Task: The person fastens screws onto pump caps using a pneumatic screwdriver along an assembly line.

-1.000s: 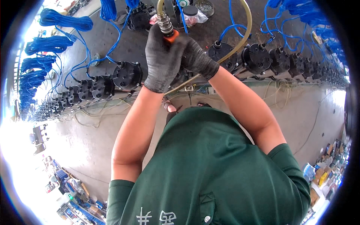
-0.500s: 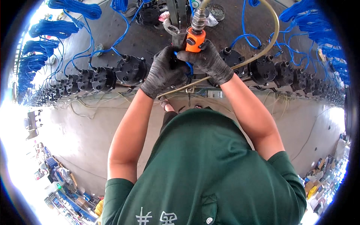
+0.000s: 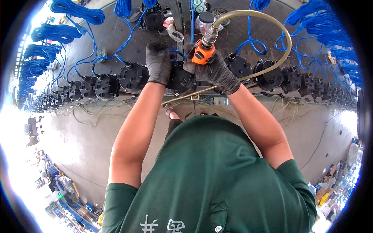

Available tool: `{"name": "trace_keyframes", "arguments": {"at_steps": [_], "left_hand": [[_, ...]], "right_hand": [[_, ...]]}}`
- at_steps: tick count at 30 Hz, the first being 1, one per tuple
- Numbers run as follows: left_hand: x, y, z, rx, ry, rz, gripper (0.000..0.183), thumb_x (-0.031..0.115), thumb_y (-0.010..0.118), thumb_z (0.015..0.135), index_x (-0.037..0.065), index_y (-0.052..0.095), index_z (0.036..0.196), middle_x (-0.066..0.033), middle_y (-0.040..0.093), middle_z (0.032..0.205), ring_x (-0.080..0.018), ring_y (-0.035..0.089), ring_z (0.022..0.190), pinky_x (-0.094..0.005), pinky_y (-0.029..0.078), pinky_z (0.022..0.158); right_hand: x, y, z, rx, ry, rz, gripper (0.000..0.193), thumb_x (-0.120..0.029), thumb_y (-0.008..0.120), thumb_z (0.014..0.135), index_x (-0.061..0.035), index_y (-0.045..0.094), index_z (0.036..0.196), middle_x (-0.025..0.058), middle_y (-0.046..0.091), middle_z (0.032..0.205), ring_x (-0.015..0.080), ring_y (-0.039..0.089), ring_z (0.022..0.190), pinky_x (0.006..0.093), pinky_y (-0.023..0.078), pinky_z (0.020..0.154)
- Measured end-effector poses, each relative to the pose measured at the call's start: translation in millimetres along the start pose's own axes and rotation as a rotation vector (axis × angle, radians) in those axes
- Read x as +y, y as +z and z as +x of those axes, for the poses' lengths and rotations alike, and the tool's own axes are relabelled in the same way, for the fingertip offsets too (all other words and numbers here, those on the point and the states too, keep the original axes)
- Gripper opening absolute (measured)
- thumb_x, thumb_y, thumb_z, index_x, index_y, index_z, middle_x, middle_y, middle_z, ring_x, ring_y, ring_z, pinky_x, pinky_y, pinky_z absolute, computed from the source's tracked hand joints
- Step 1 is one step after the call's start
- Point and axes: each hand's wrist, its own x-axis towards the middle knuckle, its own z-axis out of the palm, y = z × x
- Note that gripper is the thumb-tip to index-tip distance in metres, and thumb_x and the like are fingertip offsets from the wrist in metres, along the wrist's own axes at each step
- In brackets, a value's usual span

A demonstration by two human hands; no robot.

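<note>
Both hands wear dark grey gloves. My right hand (image 3: 216,70) is closed around an orange air tool (image 3: 203,53) with a black button; its nozzle end is hidden. A metal coupling (image 3: 210,37) joins the tool to a clear yellowish hose (image 3: 286,34). To the left, my left hand (image 3: 158,64) has its fingers curled on a blue cable (image 3: 177,51), which stretches across toward the right hand. Between and below the hands sits a round black housing (image 3: 181,79), partly covered by them.
More black housings (image 3: 134,77) line the dark table's (image 3: 112,37) near edge on both sides. Coiled blue cables (image 3: 79,11) hang left and right. An upright metal post (image 3: 177,19) stands beyond my hands, beside a black-lidded jar (image 3: 206,19). Hoses (image 3: 91,120) trail across the floor.
My left hand has moved left and up, apart from the right hand, baring the black housing. The orange tool has lowered slightly and tilted, its hose swinging with it.
</note>
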Motion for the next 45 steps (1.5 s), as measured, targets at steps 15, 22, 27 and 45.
{"name": "trace_keyframes", "arguments": {"at_steps": [15,22,27,45], "left_hand": [[-40.3,-14.9,-12.3,-0.33,0.215,0.181,0.03,0.027,0.051,0.098,0.002,0.064,0.108,-0.0252,0.065,0.106,-0.0456,0.061,0.102,-0.0516,0.05,0.085],[-9.7,-18.0,-15.6,-0.309,0.231,0.61,0.035,0.033,0.049,0.1,0.002,0.063,0.107,-0.0247,0.064,0.105,-0.0449,0.062,0.099,-0.0529,0.05,0.084],[-17.3,-18.0,-17.6,-0.285,0.286,0.538,0.034,0.036,0.048,0.1,0.007,0.065,0.106,-0.0219,0.065,0.103,-0.043,0.062,0.098,-0.0527,0.05,0.085],[-8.3,-16.5,-18.1,-0.288,0.123,0.472,0.049,0.051,0.069,0.086,0.004,0.066,0.098,-0.0218,0.068,0.103,-0.0397,0.066,0.099,-0.0458,0.052,0.085]], "right_hand": [[9.8,18.7,18.4,-0.136,-0.153,-0.01,0.052,-0.017,0.085,0.079,-0.0064,0.063,0.124,0.0043,0.069,0.112,0.0142,0.063,0.103,0.0327,0.052,0.092],[33.1,4.4,24.1,-0.033,-0.064,0.009,0.049,-0.012,0.083,0.078,-0.0061,0.062,0.122,0.0039,0.069,0.108,0.0142,0.064,0.1,0.0323,0.054,0.091],[12.4,16.7,14.4,-0.098,-0.165,-0.011,0.039,-0.009,0.081,0.079,-0.0054,0.064,0.114,0.0009,0.068,0.104,0.0121,0.064,0.096,0.0301,0.053,0.09],[28.2,13.8,20.2,-0.097,-0.078,0.015,0.051,-0.011,0.084,0.077,-0.0055,0.06,0.122,0.0015,0.067,0.108,0.0137,0.063,0.097,0.0323,0.054,0.09]]}}
